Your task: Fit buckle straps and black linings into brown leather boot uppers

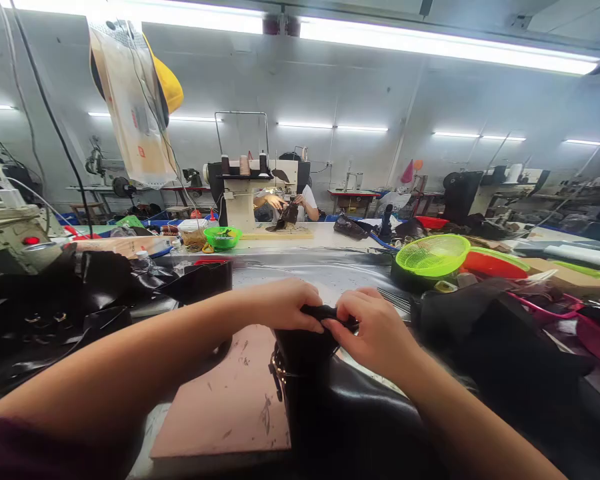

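Both hands are found close together at the centre of the view, clamped on the top edge of a black leather-look piece (310,350), possibly a boot shaft. By the left hand (290,303) the edge is pinched between thumb and fingers; by the right hand (373,327) it is gripped likewise, just beside. Whether the thumb tips touch cannot be told.

With the dial centred on the hands and twelve set straight ahead, the piece is recorded as hanging at six o'clock, its glossy lower part spread towards five. A gold-toned metal fitting (279,365) is noted on its side at seven o'clock, and a scuffed pink block (230,407) beyond that, in the same direction. Other black glossy pieces (100,277) are heaped at nine o'clock. On the desk (285,267), a lime-green mesh basket (433,255) is placed at two o'clock, and a sewing machine (243,207) is stationed at eleven.

Handling is judged as follows: the material is expected to be light, soft and pliable at the edge, with a smooth face liable to slip and crease. The fitting is considered prone to snagging or scratching. Hold is best taken at the doubled-looking top edge, with both thumbs opposed to the fingers, and the fitting should be avoided.
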`<action>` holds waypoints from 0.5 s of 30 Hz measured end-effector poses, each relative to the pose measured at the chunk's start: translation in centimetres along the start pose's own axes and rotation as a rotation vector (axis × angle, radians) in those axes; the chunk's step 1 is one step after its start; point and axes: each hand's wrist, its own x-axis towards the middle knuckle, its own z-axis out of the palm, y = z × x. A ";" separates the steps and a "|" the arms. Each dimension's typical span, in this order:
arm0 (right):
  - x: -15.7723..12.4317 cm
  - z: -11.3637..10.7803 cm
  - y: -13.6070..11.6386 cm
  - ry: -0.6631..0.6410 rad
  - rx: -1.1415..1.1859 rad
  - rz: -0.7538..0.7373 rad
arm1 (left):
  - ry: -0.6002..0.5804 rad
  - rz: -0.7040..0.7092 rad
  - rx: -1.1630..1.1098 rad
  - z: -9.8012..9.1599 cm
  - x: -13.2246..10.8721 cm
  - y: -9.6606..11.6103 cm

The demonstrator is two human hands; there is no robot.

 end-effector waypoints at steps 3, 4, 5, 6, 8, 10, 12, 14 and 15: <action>-0.2 0.4 1.1 -0.012 0.263 0.046 | 0.134 0.106 -0.098 0.8 0.0 -1.0; -0.4 0.6 1.5 -0.036 0.352 0.077 | 0.152 0.118 -0.156 1.2 -0.2 -1.4; -0.5 0.9 2.0 -0.059 0.418 0.111 | 0.161 0.114 -0.206 1.5 -0.4 -1.8; -0.6 1.3 2.3 -0.079 0.458 0.143 | 0.156 0.099 -0.244 1.7 -0.7 -2.0; -0.8 2.1 2.6 -0.110 0.503 0.178 | 0.097 0.049 -0.298 2.1 -1.3 -2.3; -0.8 2.9 2.4 -0.130 0.538 0.186 | 0.011 -0.018 -0.328 2.3 -1.7 -2.2; -0.8 3.5 2.1 -0.121 0.540 0.201 | -0.042 -0.083 -0.307 2.3 -1.8 -1.9; -0.7 3.7 2.0 -0.086 0.526 0.230 | -0.013 -0.119 -0.217 2.5 -1.7 -1.6; -0.6 3.7 2.0 -0.079 0.535 0.241 | 0.035 -0.126 -0.168 2.8 -1.5 -1.5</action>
